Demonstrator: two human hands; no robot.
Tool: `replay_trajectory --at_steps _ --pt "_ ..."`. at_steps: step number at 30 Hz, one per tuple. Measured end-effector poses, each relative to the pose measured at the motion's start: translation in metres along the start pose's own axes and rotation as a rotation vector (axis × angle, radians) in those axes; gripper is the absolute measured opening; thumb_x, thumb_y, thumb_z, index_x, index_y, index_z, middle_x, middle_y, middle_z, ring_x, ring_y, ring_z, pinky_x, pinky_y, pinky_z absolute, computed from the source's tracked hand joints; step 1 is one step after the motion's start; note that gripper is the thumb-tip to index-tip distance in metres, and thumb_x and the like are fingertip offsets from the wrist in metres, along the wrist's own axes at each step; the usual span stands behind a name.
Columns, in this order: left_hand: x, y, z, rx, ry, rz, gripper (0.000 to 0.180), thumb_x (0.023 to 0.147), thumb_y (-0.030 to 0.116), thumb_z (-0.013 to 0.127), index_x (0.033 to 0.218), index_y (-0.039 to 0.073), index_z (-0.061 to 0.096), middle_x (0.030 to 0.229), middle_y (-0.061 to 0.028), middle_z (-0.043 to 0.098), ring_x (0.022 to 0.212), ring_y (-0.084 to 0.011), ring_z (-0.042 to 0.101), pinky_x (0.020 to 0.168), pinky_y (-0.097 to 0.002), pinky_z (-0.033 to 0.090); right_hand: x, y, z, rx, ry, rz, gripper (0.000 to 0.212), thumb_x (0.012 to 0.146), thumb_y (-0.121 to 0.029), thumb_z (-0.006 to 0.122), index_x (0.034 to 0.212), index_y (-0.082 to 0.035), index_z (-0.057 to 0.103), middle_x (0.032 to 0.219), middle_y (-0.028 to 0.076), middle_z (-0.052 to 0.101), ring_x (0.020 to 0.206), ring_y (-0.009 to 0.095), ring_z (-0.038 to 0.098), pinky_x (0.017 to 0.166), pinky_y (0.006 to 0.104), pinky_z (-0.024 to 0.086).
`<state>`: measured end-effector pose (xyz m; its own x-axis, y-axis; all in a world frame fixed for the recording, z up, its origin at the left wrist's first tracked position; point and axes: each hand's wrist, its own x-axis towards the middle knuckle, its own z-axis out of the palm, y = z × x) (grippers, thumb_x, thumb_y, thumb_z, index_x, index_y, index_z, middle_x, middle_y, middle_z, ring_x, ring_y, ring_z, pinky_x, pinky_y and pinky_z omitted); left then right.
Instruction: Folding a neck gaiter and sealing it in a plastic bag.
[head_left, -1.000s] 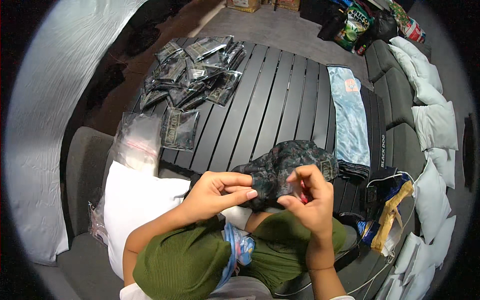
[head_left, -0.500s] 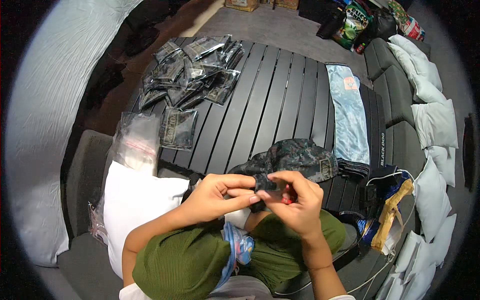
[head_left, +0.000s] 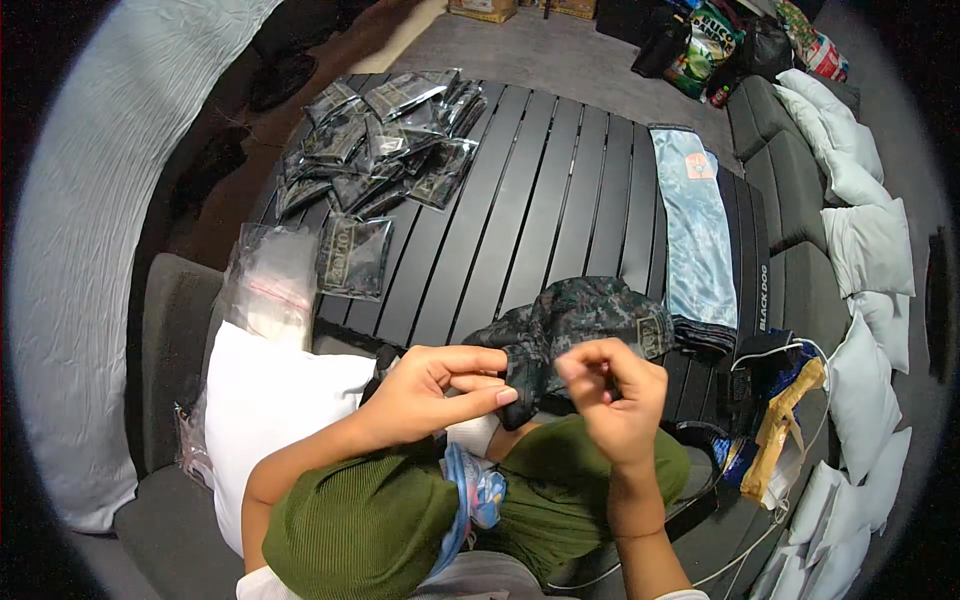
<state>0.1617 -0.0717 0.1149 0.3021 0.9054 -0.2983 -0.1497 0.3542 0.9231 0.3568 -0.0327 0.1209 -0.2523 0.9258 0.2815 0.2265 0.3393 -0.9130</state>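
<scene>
Head: camouflage cloth (head_left: 590, 315) across table edge (head_left: 425, 338), bare slats (head_left: 500, 200) beyond.

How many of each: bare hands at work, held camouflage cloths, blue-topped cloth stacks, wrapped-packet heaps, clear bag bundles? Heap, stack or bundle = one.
Left hand plus right hand: 2
Camouflage cloth: 1
Blue-topped cloth stack: 1
Packet heap: 1 (overlapping; single packets can't be counted)
Clear bag bundle: 1
Total: 6
</scene>
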Motion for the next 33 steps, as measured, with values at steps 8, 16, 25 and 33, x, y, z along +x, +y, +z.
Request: replay_trajectory --at_steps 8,16,25,33 --pt "0.005 -0.006 0.004 0.286 0.098 0.179 0.028 0.078 0.005 0.064 0.103 -0.006 0.057 0.076 0.0002 0.063 0.073 0.0004 0.052 0.063 -0.0159 0.043 -0.002 0.005 0.007 -0.099 -0.115 -0.085 0.011 0.073 -0.006 0.065 0.081 -0.003 0.059 0.057 0.006 0.051 0.046 0.011 0.046 0.045 0.0239 0.037" --pt "0.002 -0.001 0.002 0.095 0.07 0.081 0.02 0.077 0.001 0.065 0.094 -0.006 0.058 0.078 0.0016 0.058 0.075 -0.0008 0.051 0.065 -0.0153 0.041 0.005 0.007 -0.013 -0.015 0.086 0.076 0.014 0.083 -0.009 0.056 0.073 0.0 0.054 0.064 -0.003 0.053 0.052 0.0 0.034 0.045 0.0167 0.025" --pt "0.006 -0.007 -0.001 -0.076 0.01 -0.054 0.03 0.08 0.0 0.062 0.107 -0.007 0.054 0.091 -0.0047 0.063 0.083 -0.0056 0.057 0.074 -0.0173 0.044 0.003 0.005 -0.02 0.087 0.042 0.098 0.007 0.079 -0.005 0.06 0.075 -0.001 0.057 0.063 -0.003 0.053 0.052 0.0 0.038 0.047 0.0155 0.028" --pt "0.006 -0.006 0.0 -0.096 -0.037 -0.076 0.034 0.081 0.001 0.06 0.113 -0.007 0.05 0.095 -0.0107 0.063 0.087 -0.0092 0.059 0.079 -0.0203 0.045 0.003 0.01 0.0 -0.076 -0.135 -0.255 0.012 0.07 -0.006 0.07 0.075 -0.003 0.059 0.052 -0.001 0.046 0.043 0.006 0.038 0.041 0.0195 0.029"
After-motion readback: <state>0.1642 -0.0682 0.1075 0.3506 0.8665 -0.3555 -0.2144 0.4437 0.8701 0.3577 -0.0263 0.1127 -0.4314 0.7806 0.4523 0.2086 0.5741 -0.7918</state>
